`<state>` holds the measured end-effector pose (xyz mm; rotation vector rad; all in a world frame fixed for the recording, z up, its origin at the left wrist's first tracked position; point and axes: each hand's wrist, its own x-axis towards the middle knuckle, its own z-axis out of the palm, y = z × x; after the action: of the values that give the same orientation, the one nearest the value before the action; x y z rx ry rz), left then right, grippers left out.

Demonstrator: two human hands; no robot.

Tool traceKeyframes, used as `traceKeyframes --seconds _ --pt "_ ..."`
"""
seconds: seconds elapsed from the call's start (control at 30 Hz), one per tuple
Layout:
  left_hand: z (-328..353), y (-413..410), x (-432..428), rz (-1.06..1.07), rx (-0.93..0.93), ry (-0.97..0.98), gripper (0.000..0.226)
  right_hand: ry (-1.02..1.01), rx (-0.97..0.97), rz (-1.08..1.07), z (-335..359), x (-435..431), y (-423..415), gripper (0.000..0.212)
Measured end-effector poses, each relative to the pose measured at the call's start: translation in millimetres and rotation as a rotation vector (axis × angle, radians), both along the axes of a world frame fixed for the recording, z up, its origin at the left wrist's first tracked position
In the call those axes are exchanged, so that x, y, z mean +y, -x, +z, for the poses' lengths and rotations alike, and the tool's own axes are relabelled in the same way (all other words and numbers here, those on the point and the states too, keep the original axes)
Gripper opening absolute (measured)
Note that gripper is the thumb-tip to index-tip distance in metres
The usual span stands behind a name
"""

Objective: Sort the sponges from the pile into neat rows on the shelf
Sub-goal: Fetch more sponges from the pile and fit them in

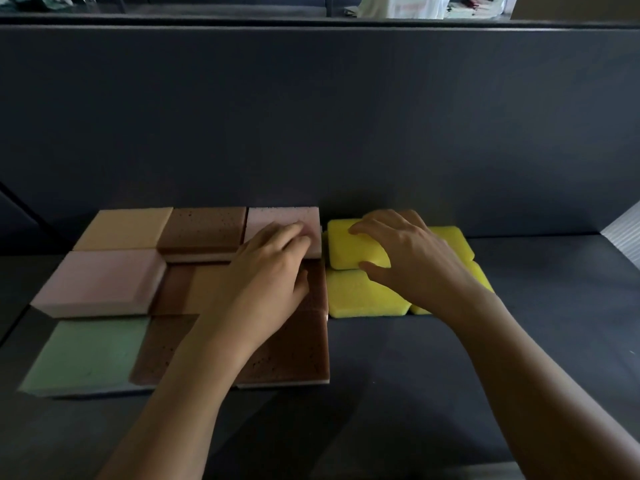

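Left hand (266, 271) lies flat over the block of square sponges. Its fingers are close together and nearly straight, tips pressing the pale pink speckled sponge (277, 216) in the back row. The thumb rests on a brown sponge (317, 285) just below it.

Right hand (412, 258) grips the top yellow rounded foam sponge (346, 247), fingers curled over its far edge and thumb hooked at its near edge. That sponge appears stacked on the other yellow sponges (360, 296), just beside the pink one. All sit on the dark grey shelf (536, 306) near the dark back panel (311, 116). No loose pile is in view.

Likely risks:
- The foam is soft, so a hard squeeze would deform it. It could then spring back on release and settle crooked.
- Sliding it rather than lifting would probably drag the yellow ones underneath and break that row's front line.
- A sideways shove toward the pink sponge could push the left block out of square. The left hand looks placed to brace against that, and easing its pressure early would lose the brace.
- The yellow stack stands higher than its neighbours, so an off-centre placement may leave it tilted or let it slip off.
- The left forearm hides the middle sponges, so their alignment cannot be checked.
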<state>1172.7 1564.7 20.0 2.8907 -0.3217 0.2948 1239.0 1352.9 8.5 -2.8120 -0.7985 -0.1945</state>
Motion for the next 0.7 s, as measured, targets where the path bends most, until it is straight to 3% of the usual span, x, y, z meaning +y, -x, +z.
traceKeyframes --seconds 0.7 --pt "2.5 2.3 -1.6 0.017 0.015 0.003 0.045 -0.116 -0.007 -0.067 -12.5 8.1 -5.4 0.047"
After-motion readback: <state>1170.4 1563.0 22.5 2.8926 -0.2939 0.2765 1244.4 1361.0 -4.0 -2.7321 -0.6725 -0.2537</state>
